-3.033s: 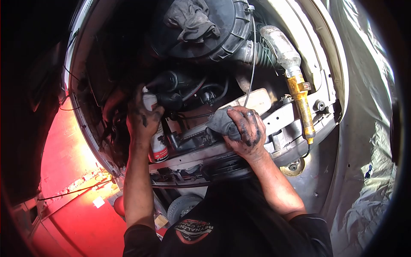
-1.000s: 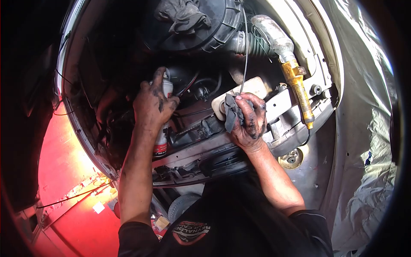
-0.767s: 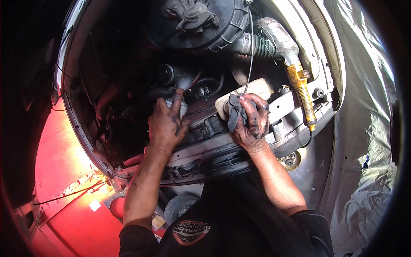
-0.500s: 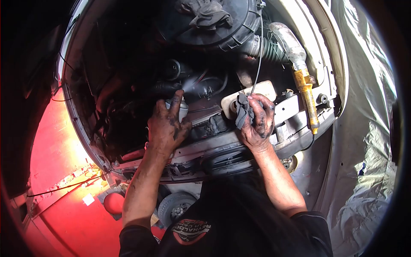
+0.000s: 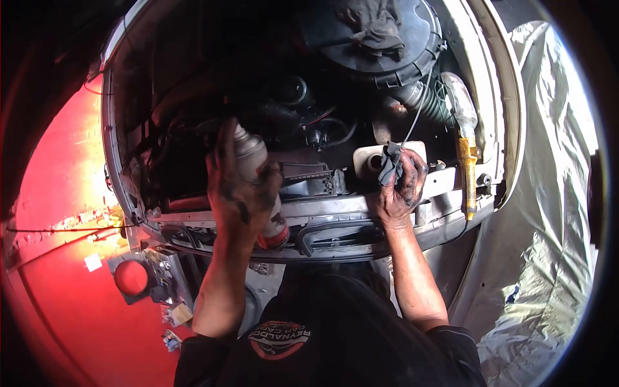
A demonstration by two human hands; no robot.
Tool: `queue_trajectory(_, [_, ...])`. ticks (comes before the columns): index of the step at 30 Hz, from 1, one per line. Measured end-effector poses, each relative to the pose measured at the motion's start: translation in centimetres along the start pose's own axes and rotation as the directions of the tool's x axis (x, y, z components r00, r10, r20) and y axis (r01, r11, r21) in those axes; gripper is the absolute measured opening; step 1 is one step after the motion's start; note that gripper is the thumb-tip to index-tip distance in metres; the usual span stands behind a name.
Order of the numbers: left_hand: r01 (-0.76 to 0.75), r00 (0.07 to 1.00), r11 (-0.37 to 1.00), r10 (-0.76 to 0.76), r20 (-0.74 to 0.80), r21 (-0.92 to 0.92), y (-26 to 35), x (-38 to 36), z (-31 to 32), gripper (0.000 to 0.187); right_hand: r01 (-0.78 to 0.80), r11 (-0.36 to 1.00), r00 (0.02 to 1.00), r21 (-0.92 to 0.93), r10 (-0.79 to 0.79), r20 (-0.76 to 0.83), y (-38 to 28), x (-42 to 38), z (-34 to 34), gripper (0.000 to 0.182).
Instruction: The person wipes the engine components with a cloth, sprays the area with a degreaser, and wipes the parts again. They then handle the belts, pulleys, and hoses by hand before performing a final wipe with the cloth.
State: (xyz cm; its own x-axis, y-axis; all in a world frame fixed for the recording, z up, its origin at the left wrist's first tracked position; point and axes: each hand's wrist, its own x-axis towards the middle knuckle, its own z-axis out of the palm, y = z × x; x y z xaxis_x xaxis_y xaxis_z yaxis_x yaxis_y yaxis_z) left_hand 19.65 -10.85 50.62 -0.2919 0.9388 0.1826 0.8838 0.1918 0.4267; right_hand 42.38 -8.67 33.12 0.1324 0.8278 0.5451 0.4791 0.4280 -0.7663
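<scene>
My left hand [image 5: 242, 187] is wrapped round a spray can [image 5: 250, 153] over the front edge of the engine bay, the can's red lower end showing below the fingers. My right hand [image 5: 401, 190] pinches a dark cloth [image 5: 391, 164] beside the open mouth of a pale plastic reservoir [image 5: 412, 149]. A thin pale rod or cable [image 5: 419, 106] rises from near that hand. Dark stains cover the fingers of both hands.
A round black housing [image 5: 335, 48] with a crumpled rag [image 5: 377, 32] on it is at the top. A yellow-handled work lamp [image 5: 467, 161] leans at the right, near a silvery cover [image 5: 541, 213]. Red floor [image 5: 71, 290] shows at left.
The spray can is now tilted and more of it shows, and the spray mist seen earlier is gone. The view has shifted, so the engine parts appear further right. The cloth remains in my right hand.
</scene>
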Motion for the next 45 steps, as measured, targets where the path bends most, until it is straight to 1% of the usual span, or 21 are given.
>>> queue_trajectory(2, [-0.043, 0.999, 0.998, 0.043, -0.005, 0.055, 0.7, -1.0, 0.3, 0.084, 0.004, 1.0, 1.0, -0.009, -0.004, 0.017, -0.2, 0.1, 0.0, 0.035])
queue_trajectory(3, [0.007, 0.999, 0.997, -0.011, 0.048, 0.076, 0.4, -1.5, 1.4, 0.086, -0.013, 1.0, 0.999, -0.015, 0.014, 0.033, -0.1, 0.1, 0.0, 0.035])
queue_trajectory(6, [0.022, 1.0, 0.991, -0.023, 0.003, 0.135, -0.3, -1.3, 3.7, 0.085, -0.015, 0.999, 0.998, -0.039, 0.017, 0.052, 0.0, 0.0, 0.0, 0.036])
queue_trajectory(7, [0.163, 0.983, 0.984, -0.168, 0.071, 0.073, 0.5, 0.1, 3.1, 0.085, -0.021, 0.999, 0.998, -0.049, 0.024, 0.061, -0.1, 0.0, -0.1, 0.036])
queue_trajectory(10, [0.082, 0.996, 0.968, -0.074, 0.045, -0.238, -1.9, 4.5, 3.1, 0.064, -0.014, 0.999, 0.998, -0.05, 0.018, 0.067, -0.3, 0.4, -0.1, 0.036])
queue_trajectory(12, [-0.095, 0.994, 0.989, 0.1, 0.042, -0.115, -4.1, 6.9, 2.6, 0.045, -0.014, 0.998, 0.997, -0.064, 0.019, 0.072, -0.4, 0.3, -0.2, 0.037])
queue_trajectory(14, [-0.294, 0.955, 0.953, 0.292, 0.043, 0.068, -6.7, 8.4, 2.5, 0.03, -0.013, 0.998, 0.997, -0.06, 0.018, 0.075, -0.2, 0.5, -0.1, 0.037])
queue_trajectory(15, [-0.392, 0.92, 0.901, 0.389, 0.054, 0.184, -8.5, 8.5, 3.2, 0.024, -0.015, 0.998, 0.997, -0.061, 0.02, 0.075, -0.2, 0.5, -0.1, 0.037])
queue_trajectory(16, [-0.479, 0.875, 0.828, 0.478, 0.08, 0.293, -9.0, 8.6, 3.2, 0.018, -0.021, 0.998, 0.997, -0.057, 0.025, 0.078, -0.4, 0.4, -0.2, 0.037])
queue_trajectory(19, [-0.618, 0.771, 0.669, 0.618, 0.153, 0.412, -10.2, 9.7, 3.0, 0.007, -0.019, 0.998, 0.996, -0.057, 0.024, 0.084, -0.4, 0.6, -0.2, 0.036])
queue_trajectory(22, [-0.48, 0.866, 0.809, 0.498, 0.036, 0.339, -10.8, 10.3, 4.4, 0.024, -0.039, 0.998, 0.996, -0.043, 0.042, 0.074, -0.5, 0.5, -0.1, 0.036])
queue_trajectory(24, [-0.268, 0.962, 0.957, 0.26, 0.086, 0.113, -8.2, 9.1, 3.3, 0.043, -0.033, 0.998, 0.997, -0.05, 0.036, 0.068, -0.4, 0.6, -0.1, 0.037])
queue_trajectory(26, [-0.136, 0.987, 0.99, 0.139, 0.083, -0.038, -7.9, 8.4, 3.2, 0.059, -0.029, 0.997, 0.997, -0.072, 0.034, 0.072, -0.5, 0.6, -0.1, 0.036])
queue_trajectory(28, [-0.141, 0.99, 0.981, 0.138, -0.03, -0.13, -9.2, 8.2, 4.4, 0.073, -0.027, 0.997, 0.997, -0.078, 0.033, 0.076, -0.5, 0.4, -0.3, 0.036])
queue_trajectory(31, [-0.099, 0.995, 0.995, 0.098, 0.007, 0.018, -9.8, 8.3, 5.4, 0.074, -0.032, 0.998, 0.997, -0.056, 0.036, 0.072, -0.7, 0.5, -0.1, 0.036])
queue_trajectory(34, [-0.052, 0.998, 0.998, 0.053, 0.031, -0.016, -9.4, 9.2, 6.0, 0.081, -0.017, 0.998, 0.998, -0.055, 0.02, 0.056, -0.5, 0.4, -0.1, 0.037])
queue_trajectory(36, [-0.058, 0.996, 0.996, 0.062, 0.069, -0.067, -8.6, 8.8, 5.8, 0.081, -0.033, 0.997, 0.999, -0.075, 0.035, 0.022, -0.6, 0.4, 0.1, 0.037])
queue_trajectory(38, [-0.112, 0.991, 0.991, 0.117, 0.07, -0.065, -6.7, 8.8, 5.5, 0.081, -0.054, 0.998, 0.999, -0.035, 0.054, -0.008, -0.2, 0.1, 0.4, 0.036])
queue_trajectory(40, [-0.185, 0.982, 0.983, 0.185, 0.043, -0.003, -4.7, 8.1, 5.1, 0.082, -0.057, 0.998, 0.998, -0.013, 0.057, -0.005, -0.2, -0.1, 0.3, 0.035])
queue_trajectory(43, [-0.075, 0.981, 0.976, 0.036, 0.188, 0.205, -1.2, 8.3, 4.4, 0.083, -0.045, 0.999, 0.999, -0.003, 0.045, 0.011, -0.3, 0.3, 0.2, 0.033])
queue_trajectory(45, [-0.11, 0.972, 0.96, 0.049, 0.231, 0.258, 0.2, 7.9, 4.2, 0.082, -0.044, 0.999, 0.999, -0.008, 0.044, 0.003, -0.5, 0.4, 0.2, 0.033])
